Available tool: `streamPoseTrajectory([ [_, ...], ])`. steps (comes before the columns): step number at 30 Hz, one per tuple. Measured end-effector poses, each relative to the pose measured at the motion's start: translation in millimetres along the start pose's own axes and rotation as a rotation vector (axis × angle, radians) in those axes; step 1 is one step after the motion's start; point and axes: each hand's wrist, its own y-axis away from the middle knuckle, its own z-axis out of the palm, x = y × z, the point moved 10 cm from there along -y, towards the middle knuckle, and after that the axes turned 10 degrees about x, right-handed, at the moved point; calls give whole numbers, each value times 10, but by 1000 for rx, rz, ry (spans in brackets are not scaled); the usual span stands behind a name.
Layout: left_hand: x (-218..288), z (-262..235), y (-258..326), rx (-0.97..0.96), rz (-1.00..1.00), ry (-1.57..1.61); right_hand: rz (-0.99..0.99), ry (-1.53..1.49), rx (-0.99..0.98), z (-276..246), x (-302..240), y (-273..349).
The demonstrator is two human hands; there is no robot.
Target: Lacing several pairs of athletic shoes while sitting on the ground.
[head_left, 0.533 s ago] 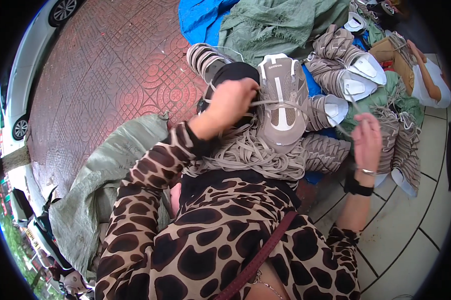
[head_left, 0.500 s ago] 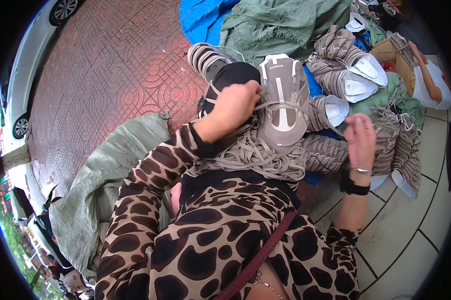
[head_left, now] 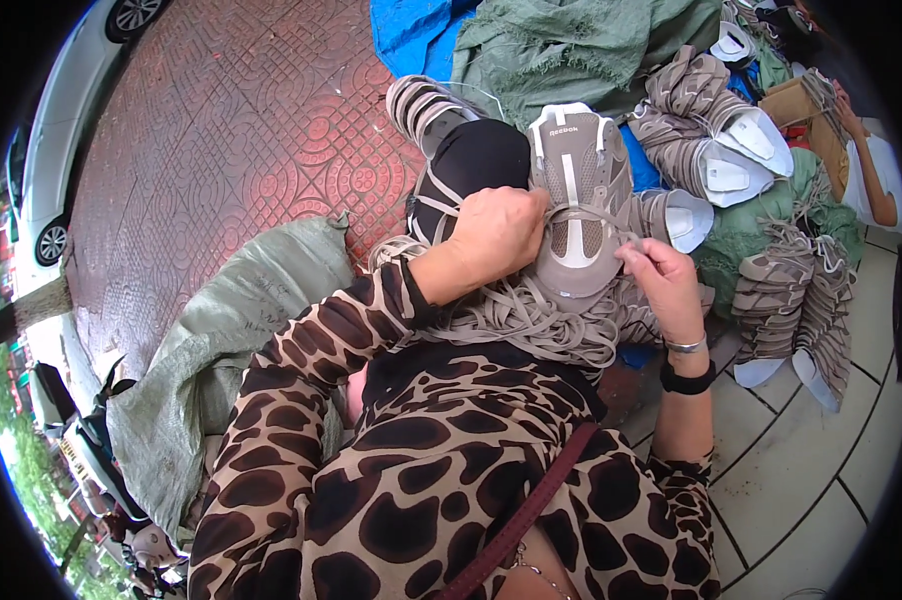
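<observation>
Between the hands, a taupe mesh shoe upper (head_left: 585,180) with white trim and central stripe is lying flat, rounded toe nearest the wearer. The right hand (head_left: 665,285) is pinching a flat taupe lace (head_left: 587,209) crossing it; whether the curled left hand (head_left: 501,232) is gripping, I cannot tell.

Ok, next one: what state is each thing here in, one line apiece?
Taupe shoe upper: toe toward the wearer, partly laced
Shoelace: looped across the upper
Left hand: fingers curled, contents hidden
Right hand: finger and thumb pinching the shoelace
Loose shoelaces: tangled heap
Stacked shoe uppers: nested in rows
Pale green sack: slack, creased
Green sheet: crumpled
</observation>
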Motion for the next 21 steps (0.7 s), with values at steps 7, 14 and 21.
streamPoseTrajectory([
  [7,-50,53,-40,-43,-151,-10,-42,-71,81,-87,-140,-30],
  [14,-42,106,-104,2,-203,-16,-350,188,283,-128,-447,-247],
  [21,64,64,-43,-41,-63,-36,-538,391,378,25,-572,-378],
])
